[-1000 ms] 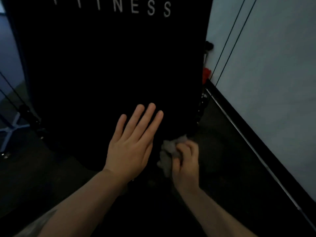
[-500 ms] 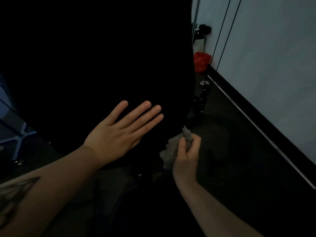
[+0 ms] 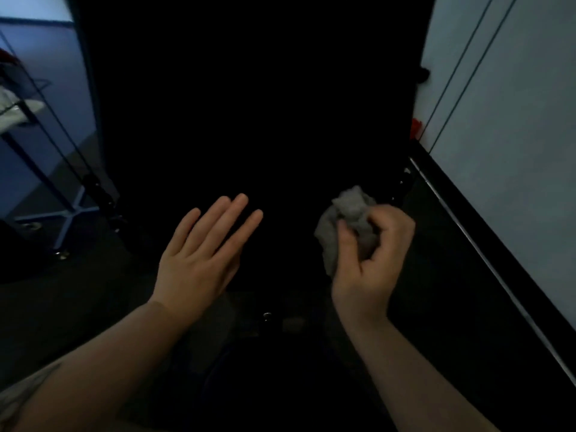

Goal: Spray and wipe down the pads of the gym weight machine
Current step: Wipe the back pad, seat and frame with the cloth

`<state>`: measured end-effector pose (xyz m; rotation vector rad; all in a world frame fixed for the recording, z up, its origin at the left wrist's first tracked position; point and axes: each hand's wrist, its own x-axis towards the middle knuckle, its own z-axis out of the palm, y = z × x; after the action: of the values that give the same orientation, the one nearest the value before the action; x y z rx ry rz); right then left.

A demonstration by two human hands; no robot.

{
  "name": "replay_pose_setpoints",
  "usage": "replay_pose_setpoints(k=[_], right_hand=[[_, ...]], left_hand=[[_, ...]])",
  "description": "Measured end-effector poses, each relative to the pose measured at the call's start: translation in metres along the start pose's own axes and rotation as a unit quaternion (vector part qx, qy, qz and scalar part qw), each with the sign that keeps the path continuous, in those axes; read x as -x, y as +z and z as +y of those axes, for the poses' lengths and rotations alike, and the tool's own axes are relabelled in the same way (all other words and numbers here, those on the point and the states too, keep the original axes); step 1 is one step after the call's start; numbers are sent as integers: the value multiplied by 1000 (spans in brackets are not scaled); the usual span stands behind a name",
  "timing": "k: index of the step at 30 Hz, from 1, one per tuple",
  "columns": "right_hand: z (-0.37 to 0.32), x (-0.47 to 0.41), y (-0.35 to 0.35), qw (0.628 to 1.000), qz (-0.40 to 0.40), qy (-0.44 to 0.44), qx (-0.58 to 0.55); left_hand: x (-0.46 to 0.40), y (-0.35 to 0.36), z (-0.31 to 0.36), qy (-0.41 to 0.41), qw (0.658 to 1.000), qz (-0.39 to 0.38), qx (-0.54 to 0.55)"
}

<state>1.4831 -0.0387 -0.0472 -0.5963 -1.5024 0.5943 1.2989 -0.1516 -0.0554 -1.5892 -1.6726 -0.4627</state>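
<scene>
Centre of frame: the black pad (image 3: 249,120) of the weight machine is shown upright. At lower centre, the left hand (image 3: 199,260) is held flat, fingers (image 3: 240,219) straight and slightly spread. At centre right, a crumpled grey cloth (image 3: 346,219) is gripped in the curled fingers of the right hand (image 3: 371,260).

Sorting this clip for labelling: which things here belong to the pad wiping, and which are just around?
Belongs to the job:
black pad
crumpled grey cloth, gripped by the right hand
left hand, open, fingers straight

Just around:
red thing by the wall
white frame leg
thin cables
</scene>
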Motion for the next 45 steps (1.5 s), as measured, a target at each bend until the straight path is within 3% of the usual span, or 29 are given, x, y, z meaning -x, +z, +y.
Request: replay_pose_setpoints(k=[4,8,10,13,15,19,20,22,25,27,30,33,36,38,41,43,45], right_hand=[[8,16,38,989,-63,-104,89],[18,33,32,966,-162,-164,114],[3,22,30,957,-184,-205,93],[-24,-13,54,957,-111,-262,50],[-29,-17,75,944,-125,-290,93],[2,30,77,834,-301,-416,204],[3,35,74,817,-333,-420,211],[-14,29,76,830,-339,-399,192],[-55,2,101,870,-258,-396,141],[-62,-9,119,865,-232,-411,168],[-42,10,119,833,-256,-437,224],[-18,46,91,792,-389,-395,255],[-21,61,74,822,-430,-274,254],[-33,56,68,878,-364,-217,225],[-59,28,61,956,-196,-158,147],[-69,3,60,982,-74,-134,108],[-65,-11,61,989,-37,-103,97]], left_hand=[[19,-10,25,-266,961,-3,73],[28,-14,39,-430,873,14,230],[29,-17,42,-453,836,31,306],[29,-21,45,-462,828,51,314],[32,-23,44,-497,796,43,342],[39,-30,36,-520,734,107,424],[38,-34,31,-531,705,116,455],[38,-43,19,-550,649,119,512],[35,-48,5,-555,630,104,534],[32,-49,5,-560,611,104,549],[32,-54,4,-549,616,94,557],[34,-59,-3,-530,625,77,568],[32,-67,-10,-487,678,42,550],[27,-71,-13,-434,735,17,521],[17,-72,-14,-366,822,-5,436],[5,-72,-18,-319,871,-4,374],[-7,-70,-25,-292,893,8,341]])
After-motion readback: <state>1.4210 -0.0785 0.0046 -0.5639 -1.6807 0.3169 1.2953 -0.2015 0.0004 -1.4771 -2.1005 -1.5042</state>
